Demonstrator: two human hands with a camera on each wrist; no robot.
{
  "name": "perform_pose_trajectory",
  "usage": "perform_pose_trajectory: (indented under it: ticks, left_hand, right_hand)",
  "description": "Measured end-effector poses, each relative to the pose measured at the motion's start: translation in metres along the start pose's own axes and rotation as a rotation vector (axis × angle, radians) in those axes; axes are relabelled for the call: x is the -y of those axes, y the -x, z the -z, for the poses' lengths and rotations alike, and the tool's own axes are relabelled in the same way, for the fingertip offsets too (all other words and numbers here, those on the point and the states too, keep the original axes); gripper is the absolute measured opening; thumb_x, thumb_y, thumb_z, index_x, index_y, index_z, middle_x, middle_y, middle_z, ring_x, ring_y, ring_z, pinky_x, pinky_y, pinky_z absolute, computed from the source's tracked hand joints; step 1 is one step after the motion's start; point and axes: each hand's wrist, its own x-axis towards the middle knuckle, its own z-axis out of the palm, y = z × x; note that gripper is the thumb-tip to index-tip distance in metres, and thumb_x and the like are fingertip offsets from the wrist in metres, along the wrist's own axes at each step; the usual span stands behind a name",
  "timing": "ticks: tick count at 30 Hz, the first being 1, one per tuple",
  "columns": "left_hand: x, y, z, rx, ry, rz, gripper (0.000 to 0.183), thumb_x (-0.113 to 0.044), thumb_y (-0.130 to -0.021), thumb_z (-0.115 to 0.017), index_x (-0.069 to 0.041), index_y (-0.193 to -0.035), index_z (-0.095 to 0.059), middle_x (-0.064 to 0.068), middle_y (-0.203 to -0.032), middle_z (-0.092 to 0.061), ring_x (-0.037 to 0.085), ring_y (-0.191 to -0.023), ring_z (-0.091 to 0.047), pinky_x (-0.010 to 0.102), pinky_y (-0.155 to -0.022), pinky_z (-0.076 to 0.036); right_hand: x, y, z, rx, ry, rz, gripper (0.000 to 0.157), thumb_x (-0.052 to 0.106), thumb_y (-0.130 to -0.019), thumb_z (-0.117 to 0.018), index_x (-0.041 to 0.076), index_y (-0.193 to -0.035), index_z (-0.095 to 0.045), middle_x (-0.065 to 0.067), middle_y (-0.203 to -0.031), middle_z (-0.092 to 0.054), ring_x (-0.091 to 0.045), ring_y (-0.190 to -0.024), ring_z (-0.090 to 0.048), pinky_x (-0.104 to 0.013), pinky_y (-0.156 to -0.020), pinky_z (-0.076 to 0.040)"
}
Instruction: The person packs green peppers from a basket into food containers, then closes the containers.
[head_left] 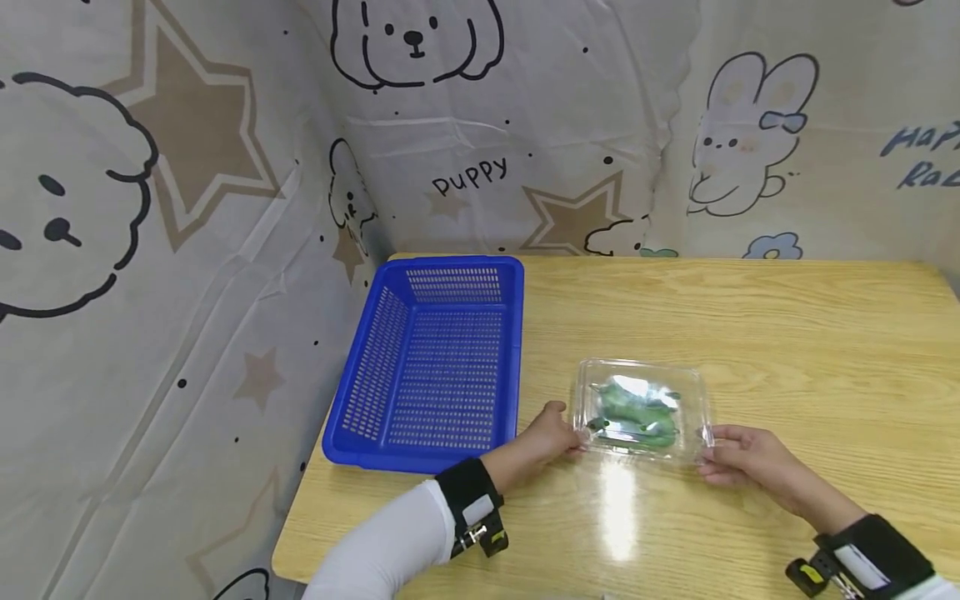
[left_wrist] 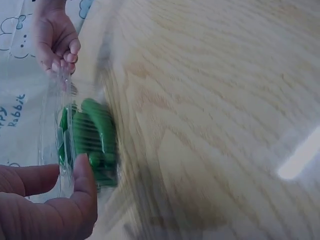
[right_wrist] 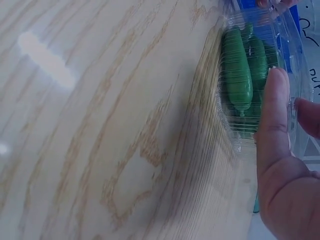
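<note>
A clear plastic clamshell box (head_left: 697,400) with ridged walls holds several glossy green, elongated vegetables (right_wrist: 237,72). Its rim is pinched at the near left corner by my left hand (head_left: 546,437), thumb and finger on either side of the edge in the left wrist view. At the near right corner my right hand (head_left: 750,462) grips the same rim between thumb and fingers. The box is close over the wooden table, and glare on its top hides part of the contents in the head view.
A blue perforated plastic basket (head_left: 517,358) stands on the table's left side, just beyond my left hand. The wooden table (head_left: 810,333) extends right and back. Printed cloth (head_left: 450,125) hangs along the back and left. Each wrist wears a black strap with a small camera.
</note>
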Motion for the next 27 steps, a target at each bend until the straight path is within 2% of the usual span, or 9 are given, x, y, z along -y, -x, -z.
perform_pose_trajectory:
  ticks: [4, 10, 15, 20, 27]
  left_hand:
    - [-0.0005, 0.0010, 0.0016, 0.022, 0.033, 0.017, 0.064, 0.019, -0.082, -0.056, 0.013, -0.137, -0.023, 0.024, -0.090, -0.062, 0.030, -0.075, -0.068, 0.035, -0.075, -0.057]
    - [-0.0002, 0.0017, 0.0025, 0.023, 0.033, 0.066, 0.063, 0.020, -0.081, -0.057, 0.014, -0.136, -0.026, 0.021, -0.082, -0.061, 0.014, -0.059, -0.063, 0.029, -0.069, -0.057]
    - [0.0008, 0.0016, 0.0016, 0.034, 0.031, 0.060, 0.058, 0.019, -0.082, -0.055, 0.017, -0.134, -0.028, 0.029, -0.088, -0.062, 0.014, -0.059, -0.064, 0.031, -0.070, -0.057]
    - [0.0002, 0.0016, 0.0020, 0.027, 0.005, 0.046, 0.063, 0.016, -0.082, -0.057, 0.017, -0.136, -0.024, 0.028, -0.096, -0.060, 0.031, -0.078, -0.068, 0.036, -0.077, -0.056]
    - [-0.0001, 0.0078, 0.0063, 0.001, -0.209, -0.028, 0.073, -0.002, -0.085, -0.066, 0.012, -0.141, -0.021, 0.029, -0.117, -0.056, 0.037, -0.103, -0.059, 0.041, -0.092, -0.049]
  right_hand:
    - [0.0003, -0.0010, -0.0019, 0.000, 0.001, 0.009, 0.065, 0.003, -0.093, -0.052, -0.029, -0.131, -0.010, -0.009, -0.093, -0.070, -0.020, -0.084, -0.070, -0.032, -0.078, -0.055]
    - [0.0041, -0.0014, -0.0074, -0.040, 0.051, -0.003, 0.060, 0.001, -0.092, -0.053, -0.030, -0.128, -0.016, -0.005, -0.088, -0.071, -0.018, -0.080, -0.070, -0.031, -0.076, -0.056]
    - [0.0048, 0.0000, -0.0099, -0.066, 0.075, -0.031, 0.057, 0.001, -0.092, -0.054, -0.031, -0.126, -0.020, -0.007, -0.088, -0.070, -0.018, -0.080, -0.070, -0.030, -0.075, -0.056]
    - [0.0039, 0.0013, -0.0085, -0.090, 0.096, -0.047, 0.062, 0.004, -0.092, -0.054, -0.028, -0.130, -0.017, -0.007, -0.092, -0.069, -0.018, -0.082, -0.069, -0.031, -0.077, -0.055]
    - [0.0056, 0.0036, -0.0007, -0.034, 0.161, -0.030, 0.076, 0.012, -0.093, -0.058, -0.025, -0.136, -0.007, -0.018, -0.106, -0.066, -0.023, -0.089, -0.069, -0.035, -0.080, -0.055]
